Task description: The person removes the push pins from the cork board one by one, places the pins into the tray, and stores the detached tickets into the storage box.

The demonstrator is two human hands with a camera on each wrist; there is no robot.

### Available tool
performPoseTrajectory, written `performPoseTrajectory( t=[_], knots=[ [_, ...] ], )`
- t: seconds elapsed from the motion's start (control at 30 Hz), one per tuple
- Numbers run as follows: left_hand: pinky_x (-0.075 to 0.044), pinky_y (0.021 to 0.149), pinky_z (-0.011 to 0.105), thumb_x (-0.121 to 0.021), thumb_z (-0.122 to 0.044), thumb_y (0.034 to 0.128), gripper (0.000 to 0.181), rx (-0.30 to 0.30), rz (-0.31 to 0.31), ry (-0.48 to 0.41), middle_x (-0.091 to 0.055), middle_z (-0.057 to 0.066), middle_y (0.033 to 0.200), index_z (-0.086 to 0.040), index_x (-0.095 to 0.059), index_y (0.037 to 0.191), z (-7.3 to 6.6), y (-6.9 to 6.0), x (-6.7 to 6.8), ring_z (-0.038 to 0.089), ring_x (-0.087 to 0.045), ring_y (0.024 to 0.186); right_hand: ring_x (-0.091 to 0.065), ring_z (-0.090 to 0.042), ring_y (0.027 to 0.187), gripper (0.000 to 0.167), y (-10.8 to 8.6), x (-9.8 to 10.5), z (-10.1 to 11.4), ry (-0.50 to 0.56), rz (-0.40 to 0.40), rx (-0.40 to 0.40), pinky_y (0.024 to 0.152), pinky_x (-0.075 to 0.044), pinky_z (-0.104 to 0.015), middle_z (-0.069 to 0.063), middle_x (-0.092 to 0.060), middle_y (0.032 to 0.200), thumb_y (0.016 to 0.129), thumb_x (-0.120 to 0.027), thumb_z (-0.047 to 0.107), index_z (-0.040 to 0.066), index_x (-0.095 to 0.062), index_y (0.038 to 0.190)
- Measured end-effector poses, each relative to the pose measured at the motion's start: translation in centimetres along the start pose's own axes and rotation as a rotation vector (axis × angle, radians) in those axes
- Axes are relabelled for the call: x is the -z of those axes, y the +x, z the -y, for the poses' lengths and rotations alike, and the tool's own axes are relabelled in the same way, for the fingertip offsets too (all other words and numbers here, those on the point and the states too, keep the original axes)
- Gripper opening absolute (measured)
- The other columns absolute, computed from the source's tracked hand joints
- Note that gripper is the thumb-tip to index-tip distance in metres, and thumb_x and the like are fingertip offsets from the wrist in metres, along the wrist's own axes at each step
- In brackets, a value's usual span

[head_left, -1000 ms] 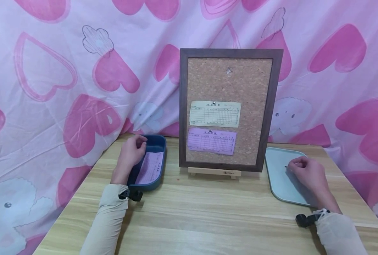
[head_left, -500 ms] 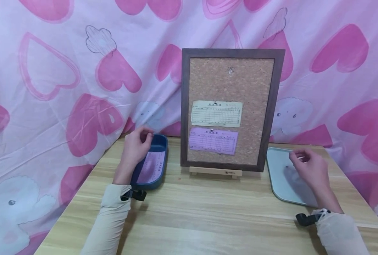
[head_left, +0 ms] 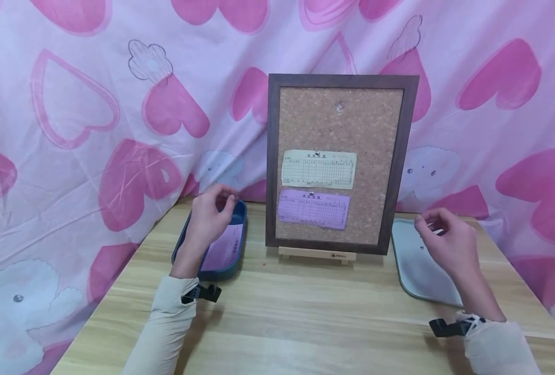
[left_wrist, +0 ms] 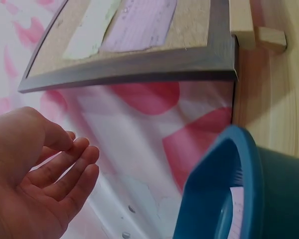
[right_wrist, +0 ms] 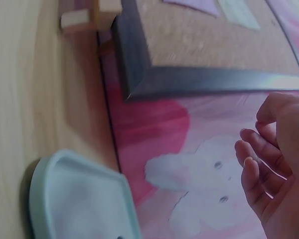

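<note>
In the head view my left hand [head_left: 210,219] hovers above the near left part of a dark blue tray [head_left: 176,250]. Its thumb and index finger come together, and no object shows between them. A purple printed slip [head_left: 223,247] lies in that tray. My right hand [head_left: 451,245] is raised over a pale green tray [head_left: 408,265], fingers loosely bent with nothing visible in them. One small dark pushpin [head_left: 421,248] lies on this tray. Between the hands stands a framed corkboard [head_left: 376,135]. Pushpins fix a pale green slip [head_left: 318,169] and a purple slip [head_left: 313,209] to it.
A small wooden easel [head_left: 317,254] supports the corkboard on the wood-grain table [head_left: 305,323]. Near the top of the cork sits a cluster of clear or silvery pins [head_left: 339,106]. A pink heart-patterned curtain [head_left: 80,104] hangs close behind the table.
My left hand has shifted right and slightly up over the blue tray. The right hand has lifted from beside the pushpin on the green tray, which stays there.
</note>
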State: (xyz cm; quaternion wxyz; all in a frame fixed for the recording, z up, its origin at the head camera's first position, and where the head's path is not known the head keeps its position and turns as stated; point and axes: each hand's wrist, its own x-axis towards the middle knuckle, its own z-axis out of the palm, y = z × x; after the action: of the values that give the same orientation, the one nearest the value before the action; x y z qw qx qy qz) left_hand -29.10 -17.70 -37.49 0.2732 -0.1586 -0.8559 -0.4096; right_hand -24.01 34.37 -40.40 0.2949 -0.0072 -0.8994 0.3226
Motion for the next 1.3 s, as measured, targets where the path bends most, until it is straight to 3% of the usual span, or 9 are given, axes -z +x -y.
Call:
performPoseTrajectory(
  t=[0.23,0.43,0.57,0.8,1.17,1.3],
  knots=[
    [-0.063,0.088,0.044,-0.068,-0.007,0.1040,0.011,-0.030,0.015,-0.026,-0.081,0.011,0.103,-0.006,-0.076,0.112,-1.7,-0.2,-0.2,0.022,-0.077,0.093,-0.057,0.011,0.073,0.016,-0.2,0.1,2.8,0.097,-0.055,0.062,0.067,-0.046,-0.003,0.030,-0.062,0.081,0.101,-0.076,0.025,0.009,-0.077,0.100],
    [-0.063,0.091,0.043,-0.065,-0.010,0.1061,0.013,-0.024,0.036,-0.014,-0.080,0.009,0.104,-0.009,-0.075,0.115,-2.0,-0.3,-0.6,0.020,-0.076,0.095,-0.059,0.009,0.074,0.014,0.0,-0.4,4.7,0.152,-0.071,0.125,0.067,-0.047,-0.003,0.033,-0.063,0.081,0.099,-0.078,0.022,0.008,-0.079,0.097],
    [-0.063,0.091,0.043,-0.065,-0.010,0.1063,0.014,-0.022,0.040,-0.029,-0.080,0.007,0.104,-0.009,-0.075,0.115,-2.3,-0.3,-0.7,0.019,-0.075,0.095,-0.059,0.010,0.072,0.010,0.3,-0.8,5.6,0.170,-0.076,0.171,0.068,-0.048,-0.004,0.026,-0.068,0.081,0.097,-0.080,0.018,0.009,-0.081,0.096],
    [-0.064,0.090,0.042,-0.066,-0.009,0.1053,0.012,-0.052,0.035,-0.044,-0.080,0.007,0.100,-0.008,-0.076,0.112,-2.7,0.3,-1.4,0.019,-0.076,0.092,-0.059,0.009,0.074,0.006,0.5,-1.3,7.0,0.177,-0.045,0.215,0.068,-0.048,-0.004,-0.007,-0.078,0.085,0.096,-0.080,0.014,0.008,-0.082,0.097],
    [-0.064,0.091,0.045,-0.066,-0.010,0.1044,0.016,-0.085,0.053,-0.049,-0.078,0.010,0.111,-0.007,-0.074,0.118,-3.8,1.2,-2.5,0.022,-0.076,0.101,-0.058,0.011,0.075,0.008,1.1,-2.1,8.5,0.163,-0.011,0.291,0.068,-0.048,-0.003,-0.009,-0.080,0.087,0.097,-0.079,0.012,0.007,-0.082,0.101],
    [-0.066,0.089,0.042,-0.066,-0.007,0.1035,0.018,-0.094,0.053,-0.074,-0.075,0.010,0.114,-0.005,-0.073,0.120,-4.3,1.6,-2.9,0.023,-0.076,0.100,-0.059,0.006,0.072,0.005,1.5,-2.4,9.2,0.160,0.005,0.326,0.066,-0.048,-0.005,-0.006,-0.079,0.085,0.097,-0.080,0.011,0.008,-0.081,0.100]
  ],
)
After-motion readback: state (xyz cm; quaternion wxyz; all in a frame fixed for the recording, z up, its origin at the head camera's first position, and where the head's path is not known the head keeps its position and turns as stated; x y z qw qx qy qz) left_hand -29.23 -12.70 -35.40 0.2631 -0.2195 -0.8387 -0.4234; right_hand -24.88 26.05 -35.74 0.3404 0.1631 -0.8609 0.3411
